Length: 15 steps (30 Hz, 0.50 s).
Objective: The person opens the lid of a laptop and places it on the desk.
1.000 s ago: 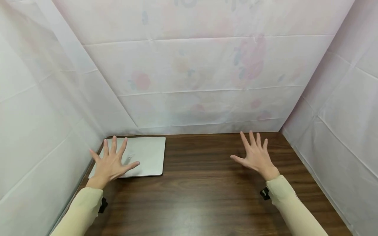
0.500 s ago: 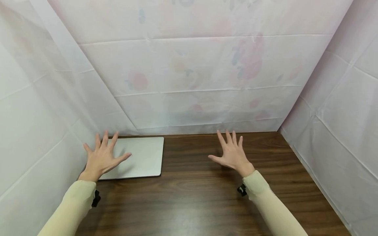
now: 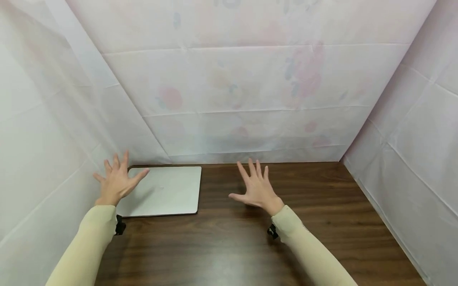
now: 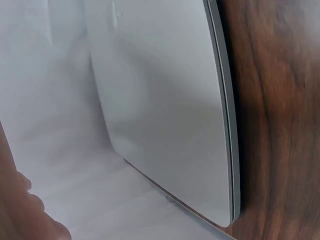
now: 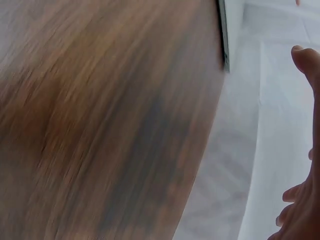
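Observation:
A closed silver laptop (image 3: 168, 190) lies flat at the table's back left corner. Over its left end is my left hand (image 3: 116, 182), fingers spread and holding nothing; its shadow falls on the lid. In the left wrist view the laptop (image 4: 165, 110) shows its thin side edge, with part of the left hand (image 4: 22, 205) at the lower left. My right hand (image 3: 257, 190) is above the bare wood right of the laptop, fingers spread, with nothing in it. The right wrist view catches the right hand (image 5: 305, 200) at its edge and the laptop's corner (image 5: 230, 35) at the top.
The dark wood table (image 3: 222, 246) fills the lower middle. A pale printed curtain (image 3: 232, 91) hangs along its back edge. White cloth walls stand close at the left (image 3: 43, 159) and right (image 3: 422, 151). Black wrist cameras (image 3: 120, 225) sit at both cuffs.
My right hand has moved left across the table toward the laptop. My left hand has shifted left and a little farther back, uncovering more of the lid. The laptop stays in place.

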Available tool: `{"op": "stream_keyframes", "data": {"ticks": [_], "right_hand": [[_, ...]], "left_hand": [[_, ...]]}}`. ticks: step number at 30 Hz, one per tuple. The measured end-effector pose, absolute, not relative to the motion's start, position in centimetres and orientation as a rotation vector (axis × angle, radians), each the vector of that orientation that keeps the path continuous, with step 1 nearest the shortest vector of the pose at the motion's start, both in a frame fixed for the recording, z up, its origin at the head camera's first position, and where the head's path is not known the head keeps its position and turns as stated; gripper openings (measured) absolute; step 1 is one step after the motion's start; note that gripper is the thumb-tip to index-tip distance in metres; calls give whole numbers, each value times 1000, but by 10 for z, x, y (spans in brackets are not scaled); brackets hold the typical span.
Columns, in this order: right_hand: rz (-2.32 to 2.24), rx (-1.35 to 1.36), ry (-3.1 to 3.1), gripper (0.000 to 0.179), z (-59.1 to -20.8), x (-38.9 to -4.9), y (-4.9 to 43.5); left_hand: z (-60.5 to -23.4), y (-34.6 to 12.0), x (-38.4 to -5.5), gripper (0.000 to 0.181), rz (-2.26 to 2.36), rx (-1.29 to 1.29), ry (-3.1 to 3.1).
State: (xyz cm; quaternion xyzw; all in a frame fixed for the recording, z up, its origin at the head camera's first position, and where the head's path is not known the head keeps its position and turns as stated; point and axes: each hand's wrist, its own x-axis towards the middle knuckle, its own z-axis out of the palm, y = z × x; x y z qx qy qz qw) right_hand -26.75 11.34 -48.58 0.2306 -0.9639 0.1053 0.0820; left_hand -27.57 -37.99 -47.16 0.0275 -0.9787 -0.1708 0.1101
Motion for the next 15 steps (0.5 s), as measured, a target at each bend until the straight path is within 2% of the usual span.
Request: {"op": "stream_keyframes", "data": {"ticks": [15], "right_hand": [[454, 847, -2895, 116, -493, -265, 41]], "left_hand": [[-508, -373, -289, 111, -713, 225, -2884]]}}
